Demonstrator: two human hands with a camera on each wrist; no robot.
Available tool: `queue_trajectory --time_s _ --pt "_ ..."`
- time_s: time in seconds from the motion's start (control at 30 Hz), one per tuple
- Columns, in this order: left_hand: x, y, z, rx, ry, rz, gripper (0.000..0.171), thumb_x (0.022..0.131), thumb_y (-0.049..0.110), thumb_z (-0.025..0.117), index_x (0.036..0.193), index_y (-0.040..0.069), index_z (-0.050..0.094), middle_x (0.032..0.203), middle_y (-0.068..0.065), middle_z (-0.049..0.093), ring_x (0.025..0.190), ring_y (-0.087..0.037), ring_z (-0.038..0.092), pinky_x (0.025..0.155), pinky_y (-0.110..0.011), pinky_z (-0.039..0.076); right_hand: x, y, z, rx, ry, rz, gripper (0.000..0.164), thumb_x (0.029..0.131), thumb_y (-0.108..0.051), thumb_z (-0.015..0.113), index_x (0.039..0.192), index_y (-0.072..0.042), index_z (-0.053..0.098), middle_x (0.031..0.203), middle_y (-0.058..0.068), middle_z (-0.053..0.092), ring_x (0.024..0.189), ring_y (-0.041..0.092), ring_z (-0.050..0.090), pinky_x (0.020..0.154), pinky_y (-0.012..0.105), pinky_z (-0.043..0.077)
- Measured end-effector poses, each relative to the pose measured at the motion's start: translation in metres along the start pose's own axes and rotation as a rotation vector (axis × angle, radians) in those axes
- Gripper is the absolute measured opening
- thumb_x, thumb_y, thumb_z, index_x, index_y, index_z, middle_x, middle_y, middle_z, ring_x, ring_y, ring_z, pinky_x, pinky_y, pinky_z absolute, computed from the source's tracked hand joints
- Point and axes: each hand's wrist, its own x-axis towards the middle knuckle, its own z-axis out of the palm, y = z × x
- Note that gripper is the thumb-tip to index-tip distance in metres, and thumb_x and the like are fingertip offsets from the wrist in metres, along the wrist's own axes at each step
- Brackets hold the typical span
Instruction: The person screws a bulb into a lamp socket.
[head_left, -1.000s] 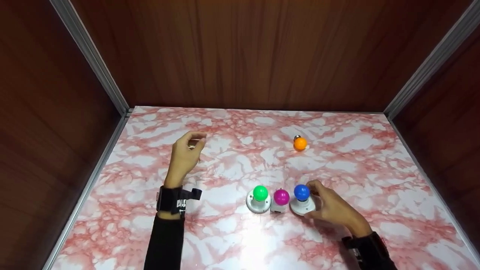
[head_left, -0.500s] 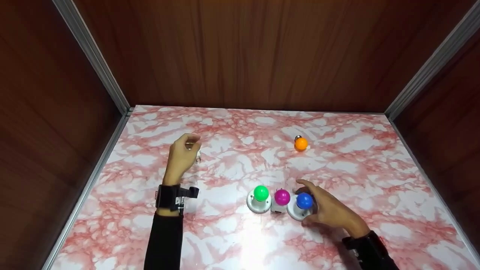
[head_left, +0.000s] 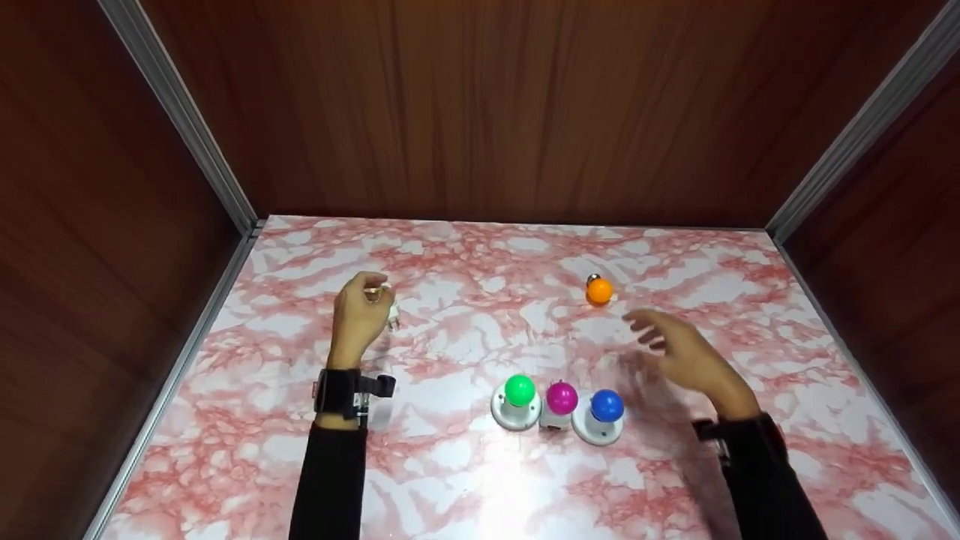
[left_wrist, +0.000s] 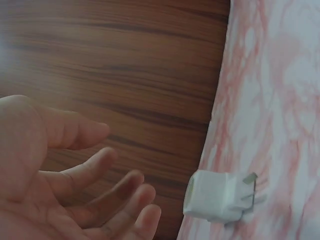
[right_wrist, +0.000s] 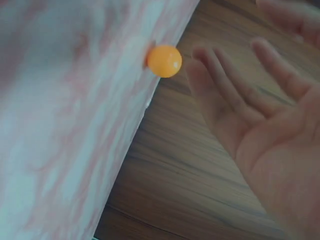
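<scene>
My left hand [head_left: 361, 309] hovers at the left with loosely curled fingers and nothing in them. Just beyond its fingertips in the left wrist view, a white plug-in bulb holder [left_wrist: 215, 196] lies on the table, metal prongs pointing away. My right hand [head_left: 686, 351], fingers extended and slightly blurred, is in the air at the right, apart from everything. The orange light bulb [head_left: 599, 291] lies on the table up and left of it. Below, a blue bulb [head_left: 607, 406] stands upright in a round white holder [head_left: 598, 431].
Left of the blue bulb, a magenta bulb [head_left: 562, 397] stands in a white plug-in holder [head_left: 553, 421], and a green bulb [head_left: 520, 390] in a round white base [head_left: 514, 420]. Brown wood-grain panels [head_left: 480, 112] with grey metal edging enclose the marbled table [head_left: 450, 465] at the back and sides.
My right hand has let go of the blue bulb's holder, which now sits closer to the magenta one, and has risen toward the orange bulb. The left hand has drawn slightly left.
</scene>
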Motion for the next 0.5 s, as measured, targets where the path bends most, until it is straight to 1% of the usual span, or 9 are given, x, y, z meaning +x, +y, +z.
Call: queue_trajectory --time_s 0.07,0.13,0.27,0.33,0.4,0.5 --pt "0.003 -0.004 0.001 0.061 -0.008 -0.01 0.037 0.1 0.018 0.066 0.133 0.003 0.066 0.137 -0.027 0.065 0.12 -0.039 0.063 0.104 -0.053 0.052 0.019 0.003 -0.002 -0.009 0.04 0.029 0.051 0.097 -0.005 0.073 0.145 -0.001 0.056 0.131 0.028 0.068 0.114 0.046 0.071 0.101 0.062 0.06" --pt "0.007 -0.007 0.001 0.129 -0.028 -0.028 0.044 0.1 0.021 0.065 0.14 0.003 0.062 0.14 -0.029 0.06 0.123 -0.042 0.059 0.107 -0.056 0.049 0.037 0.006 -0.001 -0.018 0.066 0.047 0.049 0.097 -0.003 0.072 0.144 -0.001 0.057 0.129 0.031 0.068 0.113 0.047 0.071 0.1 0.062 0.06" --pt "0.015 -0.014 0.003 0.238 -0.077 -0.089 0.058 0.101 0.029 0.065 0.151 0.003 0.05 0.147 -0.032 0.052 0.134 -0.05 0.052 0.116 -0.06 0.045 0.077 0.013 0.007 -0.075 0.11 0.099 0.045 0.097 -0.007 0.072 0.14 -0.002 0.059 0.126 0.035 0.069 0.109 0.047 0.072 0.096 0.06 0.061" --pt "0.018 -0.017 0.005 0.275 -0.101 -0.128 0.066 0.101 0.032 0.066 0.156 0.004 0.043 0.151 -0.033 0.047 0.139 -0.054 0.048 0.119 -0.061 0.044 0.093 0.018 0.012 -0.115 0.127 0.128 0.044 0.097 -0.01 0.072 0.14 -0.003 0.06 0.126 0.036 0.068 0.108 0.047 0.071 0.094 0.06 0.06" --pt "0.022 -0.019 0.008 0.309 -0.117 -0.151 0.072 0.1 0.033 0.067 0.159 0.003 0.038 0.151 -0.035 0.045 0.139 -0.056 0.046 0.119 -0.062 0.045 0.105 0.023 0.017 -0.146 0.13 0.17 0.046 0.098 -0.013 0.071 0.141 -0.007 0.059 0.127 0.035 0.064 0.109 0.048 0.069 0.094 0.059 0.058" --pt "0.027 -0.02 0.012 0.347 -0.155 -0.177 0.079 0.099 0.036 0.068 0.16 0.0 0.033 0.152 -0.037 0.043 0.14 -0.057 0.045 0.118 -0.063 0.045 0.114 0.031 0.024 -0.184 0.123 0.209 0.046 0.099 -0.019 0.067 0.144 -0.012 0.058 0.131 0.033 0.059 0.115 0.048 0.062 0.099 0.061 0.054"
